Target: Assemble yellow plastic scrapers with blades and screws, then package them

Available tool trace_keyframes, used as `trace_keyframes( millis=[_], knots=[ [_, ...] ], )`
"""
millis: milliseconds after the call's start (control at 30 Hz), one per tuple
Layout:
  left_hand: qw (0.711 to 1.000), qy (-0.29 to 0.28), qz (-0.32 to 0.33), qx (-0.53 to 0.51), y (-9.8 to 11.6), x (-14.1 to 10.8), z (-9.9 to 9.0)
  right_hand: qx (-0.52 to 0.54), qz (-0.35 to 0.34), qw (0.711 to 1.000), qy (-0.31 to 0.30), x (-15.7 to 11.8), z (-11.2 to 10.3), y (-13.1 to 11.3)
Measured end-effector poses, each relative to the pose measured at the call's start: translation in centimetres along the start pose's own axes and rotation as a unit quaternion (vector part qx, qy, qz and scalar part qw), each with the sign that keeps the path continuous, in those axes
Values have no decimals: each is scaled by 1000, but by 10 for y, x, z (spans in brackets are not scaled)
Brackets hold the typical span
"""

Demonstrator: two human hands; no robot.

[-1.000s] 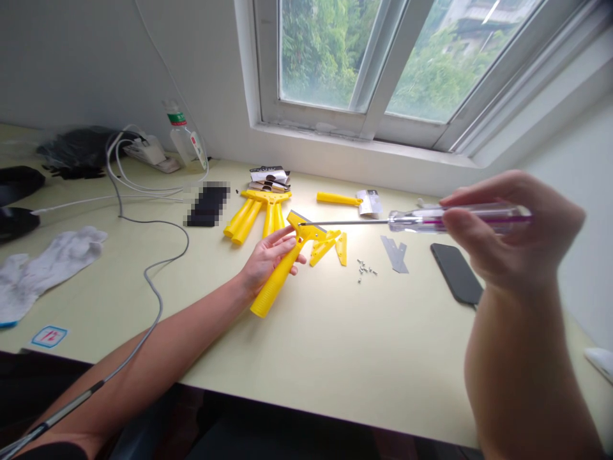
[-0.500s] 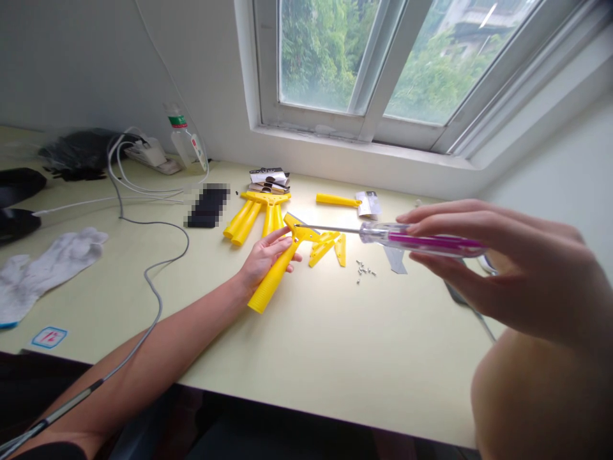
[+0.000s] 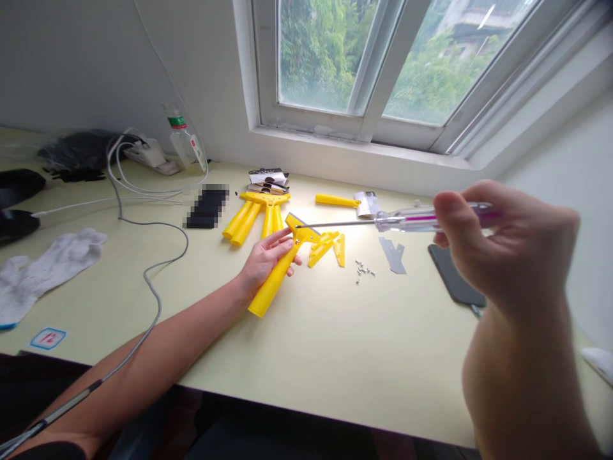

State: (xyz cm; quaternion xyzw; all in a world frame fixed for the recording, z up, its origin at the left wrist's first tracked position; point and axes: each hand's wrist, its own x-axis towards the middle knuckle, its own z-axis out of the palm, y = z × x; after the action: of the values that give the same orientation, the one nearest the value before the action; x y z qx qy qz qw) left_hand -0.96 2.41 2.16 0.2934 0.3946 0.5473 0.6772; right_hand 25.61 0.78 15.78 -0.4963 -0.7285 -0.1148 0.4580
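Note:
My left hand (image 3: 268, 262) is closed around a yellow scraper (image 3: 272, 281) near its head, the handle slanting down to the left. My right hand (image 3: 507, 243) grips the clear and magenta handle of a screwdriver (image 3: 407, 220). The screwdriver's shaft lies nearly level, and its tip meets the scraper's head. Just right of the scraper are small yellow plates (image 3: 340, 250). Several small screws (image 3: 360, 271) lie in front of grey blades (image 3: 393, 255). Behind my left hand rest more yellow scrapers (image 3: 246, 220).
One more yellow handle (image 3: 335, 200) and a packet (image 3: 367, 204) lie near the window wall. A dark phone (image 3: 454, 275) is by my right wrist. On the left are a glove (image 3: 48, 268), a black object (image 3: 208, 206), cables and a bottle (image 3: 186, 144).
My right hand has shifted right and turned, its fingers now wrapped further back on the screwdriver's handle. The phone and blades are more exposed. My left hand has barely moved.

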Motion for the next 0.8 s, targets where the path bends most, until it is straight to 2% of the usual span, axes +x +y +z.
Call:
trace_keyframes(
  millis=[67,133,200,233,300,333,367,467,600,733,800],
  knots=[
    [1000,8,5,9,0,0,0,90,-29,995,-8,-1,5,-3],
    [1000,19,8,16,0,1,0,197,-80,973,-86,-3,6,-7],
    [999,26,11,21,0,1,0,216,-104,957,-164,-4,4,-11],
    [999,27,13,22,0,1,0,186,-92,964,-166,-5,2,-12],
    [999,21,18,26,-1,0,1,104,-39,989,-94,-6,1,-11],
    [999,18,19,29,-2,0,2,83,-18,995,-56,-5,2,-10],
    [999,17,21,32,-3,-1,2,90,-10,995,-42,-4,2,-7],
    [998,19,39,46,-3,-2,2,190,-36,976,-102,0,7,0],
    [993,15,78,82,-3,-4,2,125,14,992,-14,3,13,5],
    [987,23,105,116,-3,-7,3,160,-12,984,-83,2,12,7],
    [985,14,126,114,-2,-9,4,116,21,993,-28,2,11,8]
  ],
)
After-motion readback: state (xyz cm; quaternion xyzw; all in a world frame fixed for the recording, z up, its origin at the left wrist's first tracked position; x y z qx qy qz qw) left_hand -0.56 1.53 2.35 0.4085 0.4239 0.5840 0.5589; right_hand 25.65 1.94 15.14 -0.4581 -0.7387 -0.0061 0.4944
